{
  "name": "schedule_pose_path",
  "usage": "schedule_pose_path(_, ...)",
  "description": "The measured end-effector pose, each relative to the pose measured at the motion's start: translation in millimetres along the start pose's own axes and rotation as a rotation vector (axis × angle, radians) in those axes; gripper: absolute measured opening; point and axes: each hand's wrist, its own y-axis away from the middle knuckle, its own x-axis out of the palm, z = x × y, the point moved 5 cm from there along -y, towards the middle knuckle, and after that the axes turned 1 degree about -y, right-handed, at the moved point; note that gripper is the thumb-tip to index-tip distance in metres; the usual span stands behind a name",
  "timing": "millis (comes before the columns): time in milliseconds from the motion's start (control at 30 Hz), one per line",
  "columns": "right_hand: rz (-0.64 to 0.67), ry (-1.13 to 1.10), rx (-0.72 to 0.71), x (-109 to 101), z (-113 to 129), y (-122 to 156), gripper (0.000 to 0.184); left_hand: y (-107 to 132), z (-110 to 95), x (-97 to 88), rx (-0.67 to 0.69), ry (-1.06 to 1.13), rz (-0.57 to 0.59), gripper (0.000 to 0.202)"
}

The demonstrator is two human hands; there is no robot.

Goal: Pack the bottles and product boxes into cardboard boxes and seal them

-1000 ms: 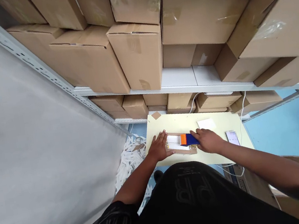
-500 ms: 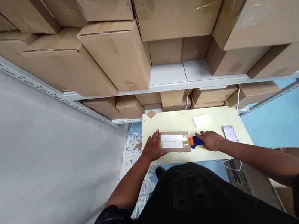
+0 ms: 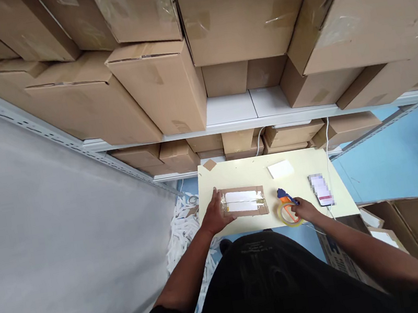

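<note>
A flat cardboard package [image 3: 245, 211] lies on the pale yellow table, with white strips along its upper face and clear tape shining at both ends. My left hand [image 3: 216, 214] grips its left end, fingers on the far corner and thumb at the near edge. To the right of the package, my right hand [image 3: 304, 210] is closed round a tape dispenser [image 3: 286, 198] with a blue head, an orange frame and a roll of clear tape. The dispenser is tilted and apart from the package.
A white box [image 3: 280, 169] and a phone [image 3: 320, 189] with a cable are on the table [image 3: 243, 172]. Behind it, shelves [image 3: 230, 108] hold stacked cardboard boxes. White scraps [image 3: 181, 229] cover the floor at left; an open carton [image 3: 414, 224] stands at right.
My right hand has drawn the dispenser back from the package's right end and turned it, so the tape roll now shows. My left hand stays at the left end.
</note>
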Motion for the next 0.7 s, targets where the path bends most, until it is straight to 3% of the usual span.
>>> schedule_pose_path(100,-0.046,-0.007,0.016,13,1,-10,0.042,23,22,12.4,-0.189,0.343,-0.019,0.127)
schedule_pose_path(233,-0.142,0.051,0.031,20,7,-16,0.043,43,39,32.5,-0.34,0.54,0.153,0.114)
schedule_pose_path(300,-0.309,0.111,-0.02,19,12,-7,0.056,42,44,34.2,-0.388,0.548,0.158,0.104)
schedule_pose_path(367,-0.428,0.14,-0.202,25,25,11,0.065,38,45,34.0,-0.399,0.555,0.143,0.091)
schedule_pose_path(433,-0.371,0.101,-0.453,43,46,32,0.066,35,41,34.5,-0.357,0.55,0.15,0.079)
schedule_pose_path(500,-0.233,0.024,-0.581,63,68,48,0.058,36,32,34.5,-0.299,0.524,0.162,0.069)
schedule_pose_path(600,-0.227,-0.044,-0.452,70,98,56,0.039,42,19,25.6,-0.27,0.416,0.093,0.054)
schedule_pose_path(700,-0.349,-0.003,-0.394,48,132,50,0.036,41,6,6.9,-0.285,0.2,-0.007,0.04)
